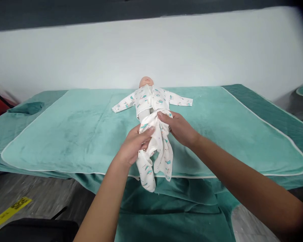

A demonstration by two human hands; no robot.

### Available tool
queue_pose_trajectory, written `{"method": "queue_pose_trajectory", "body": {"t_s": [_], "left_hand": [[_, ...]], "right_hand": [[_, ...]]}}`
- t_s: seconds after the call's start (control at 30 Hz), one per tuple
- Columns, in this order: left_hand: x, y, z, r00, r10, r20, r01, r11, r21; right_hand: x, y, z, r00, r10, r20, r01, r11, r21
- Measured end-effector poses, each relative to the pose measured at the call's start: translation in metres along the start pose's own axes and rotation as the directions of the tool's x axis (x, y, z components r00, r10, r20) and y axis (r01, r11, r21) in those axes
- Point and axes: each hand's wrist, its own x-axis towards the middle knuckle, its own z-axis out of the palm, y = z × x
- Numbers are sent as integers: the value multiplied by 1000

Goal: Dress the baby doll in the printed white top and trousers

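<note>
A baby doll (146, 81) lies on its back with its head toward the wall. It wears a white jacket (159, 97) with a teal print, its sleeves spread out to both sides. White baby pants (164, 148) in the same print are around the doll's lower body. My left hand (136, 143) grips the pants on the left side, thumb on top. My right hand (178, 126) pinches the waistband on the right. Both pant legs hang toward me over the near edge. The doll's legs are hidden by the cloth.
A light green blanket (91, 134) with white piping covers the bed, over a darker green cover (262, 101) that hangs down in front. A white wall (151, 50) stands behind. At lower left are a black object (35, 230) and a yellow floor strip (10, 213).
</note>
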Motion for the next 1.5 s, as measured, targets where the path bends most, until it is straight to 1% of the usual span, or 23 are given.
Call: {"method": "queue_pose_trajectory", "body": {"t_s": [0.1,0.2,0.3,0.4,0.47,0.5,0.53,0.6,0.63,0.73,0.8,0.87,0.93,1.0,1.07,1.1,1.13,1.17,1.23,1.27,1.33,1.4,1.5], "left_hand": [[0,-1,2,999,31,-41,-28,997,74],[4,2,0,972,169,-166,-177,984,-37],[9,8,-2,936,249,-250,-291,945,-149],[11,12,0,943,221,-249,-267,948,-171],[11,9,3,954,188,-234,-229,960,-162],[11,6,5,959,168,-226,-206,966,-156],[11,4,6,966,143,-215,-177,973,-149],[9,-3,6,982,86,-165,-109,985,-132],[7,-5,5,990,62,-123,-76,990,-118],[1,-10,-2,998,0,63,2,999,-40],[-4,-10,-7,979,-75,189,65,996,59],[-6,-10,-10,964,-129,233,95,984,151],[-4,-11,-10,982,-75,175,48,987,154],[1,-12,-9,997,60,44,-64,995,79],[8,-13,-7,982,173,-76,-173,985,8],[12,-14,-6,973,201,-112,-204,979,-11],[14,-16,-6,968,212,-132,-217,976,-24],[16,-17,-6,969,203,-138,-208,978,-27],[18,-20,-6,982,143,-123,-142,990,11],[18,-21,-6,989,108,-105,-102,993,59],[17,-22,-6,996,53,-66,-38,977,208],[15,-21,-5,999,16,-39,0,926,378],[14,-16,-2,999,-20,30,-1,817,577]], "right_hand": [[1,-2,3,998,-17,-65,19,999,33],[-2,-2,3,999,13,-33,-9,994,111],[-8,-1,1,980,116,164,-136,983,122],[-12,-3,-1,905,204,374,-229,973,22],[-11,-5,-1,875,239,421,-229,971,-74],[-10,-6,0,888,230,399,-208,973,-97],[-9,-8,1,917,194,348,-175,981,-86],[-5,-9,4,977,90,196,-94,995,16],[-2,-10,5,992,46,119,-56,995,78],[3,-11,6,999,35,-36,-28,986,166],[4,-10,6,992,77,-96,-60,983,173],[1,-7,3,987,121,-109,-100,978,182],[-4,-3,-1,990,130,-55,-119,980,159],[-10,2,-8,978,170,121,-178,982,58],[-16,5,-14,906,274,324,-259,962,-89],[-19,7,-17,870,320,375,-289,947,-137],[-21,9,-19,861,341,378,-310,940,-142],[-23,11,-21,881,332,337,-315,943,-103],[-26,18,-24,945,273,181,-285,958,41],[-29,22,-26,962,253,106,-264,959,106],[-34,34,-28,967,254,7,-251,951,182],[-39,49,-31,958,282,-53,-267,944,196],[-46,67,-33,942,275,-193,-261,961,93]]}}
